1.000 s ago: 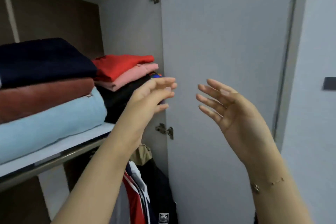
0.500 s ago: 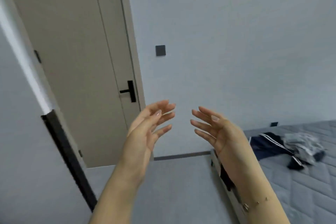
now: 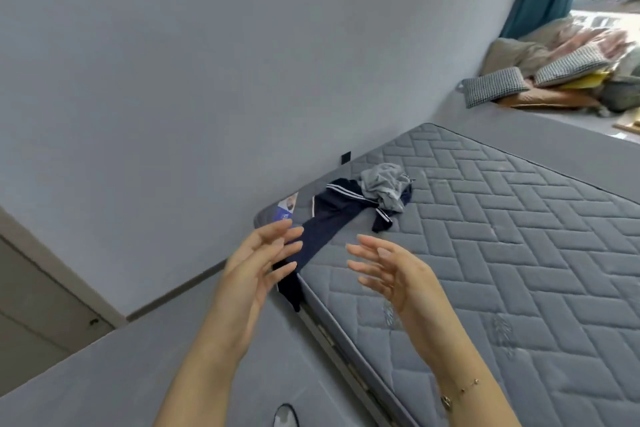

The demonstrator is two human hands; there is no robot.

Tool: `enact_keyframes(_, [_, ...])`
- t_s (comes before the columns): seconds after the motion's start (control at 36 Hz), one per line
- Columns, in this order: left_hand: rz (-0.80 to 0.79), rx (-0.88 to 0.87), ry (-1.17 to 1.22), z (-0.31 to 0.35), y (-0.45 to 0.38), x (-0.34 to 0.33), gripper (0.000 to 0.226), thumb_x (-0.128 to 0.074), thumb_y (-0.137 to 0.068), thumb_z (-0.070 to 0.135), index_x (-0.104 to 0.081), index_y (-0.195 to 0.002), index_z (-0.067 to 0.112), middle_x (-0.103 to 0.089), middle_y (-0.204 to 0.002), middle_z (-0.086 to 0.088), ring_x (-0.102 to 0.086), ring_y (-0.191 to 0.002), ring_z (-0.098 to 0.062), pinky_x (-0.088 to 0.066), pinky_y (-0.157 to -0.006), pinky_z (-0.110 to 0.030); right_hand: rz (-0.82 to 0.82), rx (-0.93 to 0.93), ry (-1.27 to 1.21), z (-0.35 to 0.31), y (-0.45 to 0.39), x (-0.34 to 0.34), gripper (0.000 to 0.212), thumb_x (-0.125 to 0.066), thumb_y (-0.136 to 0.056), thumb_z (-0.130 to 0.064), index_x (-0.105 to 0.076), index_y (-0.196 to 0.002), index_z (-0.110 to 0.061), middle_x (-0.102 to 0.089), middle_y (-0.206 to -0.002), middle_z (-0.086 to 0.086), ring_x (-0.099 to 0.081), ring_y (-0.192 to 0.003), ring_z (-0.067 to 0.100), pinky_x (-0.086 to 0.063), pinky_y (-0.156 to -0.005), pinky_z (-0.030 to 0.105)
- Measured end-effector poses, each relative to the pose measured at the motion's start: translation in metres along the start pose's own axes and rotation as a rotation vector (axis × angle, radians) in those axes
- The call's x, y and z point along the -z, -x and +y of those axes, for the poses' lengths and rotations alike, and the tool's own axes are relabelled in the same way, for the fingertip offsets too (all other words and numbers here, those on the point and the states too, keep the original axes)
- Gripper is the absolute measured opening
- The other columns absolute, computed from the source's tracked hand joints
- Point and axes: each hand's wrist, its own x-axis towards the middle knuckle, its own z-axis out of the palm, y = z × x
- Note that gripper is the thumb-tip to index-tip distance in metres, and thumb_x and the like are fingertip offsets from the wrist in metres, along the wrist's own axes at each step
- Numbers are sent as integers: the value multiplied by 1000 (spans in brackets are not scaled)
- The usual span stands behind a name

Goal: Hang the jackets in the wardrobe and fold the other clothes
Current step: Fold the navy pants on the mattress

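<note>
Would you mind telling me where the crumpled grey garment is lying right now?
In the head view, the crumpled grey garment lies on the grey quilted mattress near its far left corner by the wall, resting partly on the navy white-striped garment.

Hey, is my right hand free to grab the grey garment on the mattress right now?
Probably yes. The right hand is open and holds nothing, and nothing stands between it and the grey garment, which lies crumpled on top of the navy garment further up the mattress. It looks like a forward reach.
</note>
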Motion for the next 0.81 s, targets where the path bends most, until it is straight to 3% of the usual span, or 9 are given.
enact_keyframes(0.39, [-109, 316, -95, -76, -292, 14, 23, -52, -97, 9, -66, -114, 16, -73, -111, 2, -66, -109, -14, -49, -99, -35, 341, -188, 60, 55, -236, 15, 26, -45, -101, -15, -69, -109, -17, -75, -104, 2, -70, -94, 20, -53, -82, 30])
enact_keyframes(0.58, [-205, 441, -219, -138, -407, -17, 23, -54, -96, 6, -65, -111, 20, -67, -119, 5, -60, -114, -9, -48, -98, -31, 511, -240, 22, 84, -323, 62, 25, -47, -100, -16, -70, -109, -13, -75, -104, 4, -71, -94, 20, -52, -87, 35])
enact_keyframes(0.69, [-248, 439, -324, -185, -472, -35, 27, -55, -96, 8, -63, -109, 30, -61, -124, 10, -56, -115, -3, -45, -99, -28, 571, -265, -1, 102, -385, 98, 26, -46, -101, -17, -70, -110, -11, -74, -105, 5, -70, -93, 20, -53, -81, 30])
enact_keyframes(0.75, [-266, 436, -404, -208, -505, -44, 32, -57, -95, 10, -58, -116, 35, -54, -130, 13, -49, -121, -3, -40, -97, -24, 587, -289, -3, 112, -417, 116, 25, -48, -100, -17, -70, -110, -11, -74, -106, 5, -69, -96, 21, -52, -81, 28])
enact_keyframes(0.81, [-281, 421, -508, -234, -540, -51, 47, -61, -94, 11, -50, -134, 33, -42, -142, 9, -38, -132, -5, -34, -104, -27, 601, -298, 8, 122, -451, 133, 23, -50, -100, -16, -71, -108, -13, -74, -106, 5, -68, -96, 19, -53, -84, 31])
